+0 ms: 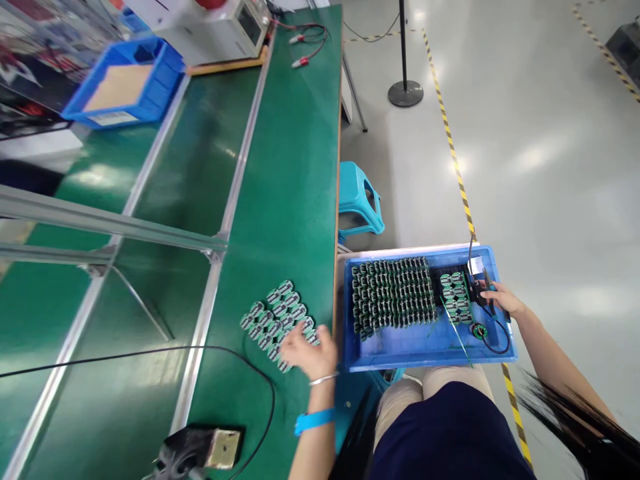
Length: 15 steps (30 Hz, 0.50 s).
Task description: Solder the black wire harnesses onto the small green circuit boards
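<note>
My left hand (313,351) is loosely open, thumb and fingers spread over the near right edge of the boards (273,320); it blurs a little, and I cannot tell whether a fingertip has hold of one. The boards lie flat on the counter (285,200), under my fingers and spreading forward and leftward from them, in tight rows. To handle them well, I would judge it best to pinch by the rims, keep fingertips off the small parts, and lift straight up rather than drag, so the neighbours keep their rows. My right hand (500,300) is partly curled at the far end of the tray (390,353), beside a slim tool (489,283); whether it grips that or only rests there I cannot make out. Just left of it lies a panel (456,298) of more boards, and nearer my body a round piece (479,331) with a lead (505,343) curving off it; that lead wants keeping clear of my wrist, or it could snag. Further left in the tray, between my two hands, stand packed stacks (395,293), which a careless sleeve might topple. Behind and left of my left hand, a cable (273,393) loops across the counter, best left slack.
</note>
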{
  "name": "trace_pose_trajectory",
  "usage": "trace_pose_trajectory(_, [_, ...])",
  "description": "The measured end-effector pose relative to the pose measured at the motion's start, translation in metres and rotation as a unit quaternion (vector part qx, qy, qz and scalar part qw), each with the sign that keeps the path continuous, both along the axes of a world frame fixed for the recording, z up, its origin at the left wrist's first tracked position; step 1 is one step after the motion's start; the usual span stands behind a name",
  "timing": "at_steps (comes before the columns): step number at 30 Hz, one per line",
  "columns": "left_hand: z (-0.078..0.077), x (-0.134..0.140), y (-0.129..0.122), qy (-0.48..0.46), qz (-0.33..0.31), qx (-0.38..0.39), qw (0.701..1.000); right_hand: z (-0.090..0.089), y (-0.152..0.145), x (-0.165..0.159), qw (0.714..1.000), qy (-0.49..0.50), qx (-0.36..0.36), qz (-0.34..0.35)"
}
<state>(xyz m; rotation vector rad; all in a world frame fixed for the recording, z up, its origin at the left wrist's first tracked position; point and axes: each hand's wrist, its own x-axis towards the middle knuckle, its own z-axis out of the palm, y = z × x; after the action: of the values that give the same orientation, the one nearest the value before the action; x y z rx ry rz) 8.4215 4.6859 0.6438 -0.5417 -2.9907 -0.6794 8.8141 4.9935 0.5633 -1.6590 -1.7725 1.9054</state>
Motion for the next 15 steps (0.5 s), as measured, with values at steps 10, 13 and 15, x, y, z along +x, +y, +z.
trace_pose_trajectory(10, [-0.034, 0.174, 0.127, -0.149, -0.316, -0.022, 0.937, -0.008, -0.055, -0.045, 0.961, -0.166, 0.206, -0.085])
trace_pose_trajectory(13, [-0.047, 0.180, 0.157, -0.181, -0.301, -0.026, 0.936, -0.002, -0.078, -0.053, 0.966, -0.164, 0.187, -0.074])
trace_pose_trajectory(15, [-0.054, 0.179, 0.173, -0.209, -0.286, -0.018, 0.935, 0.003, -0.089, -0.056, 0.976, -0.145, 0.153, -0.057])
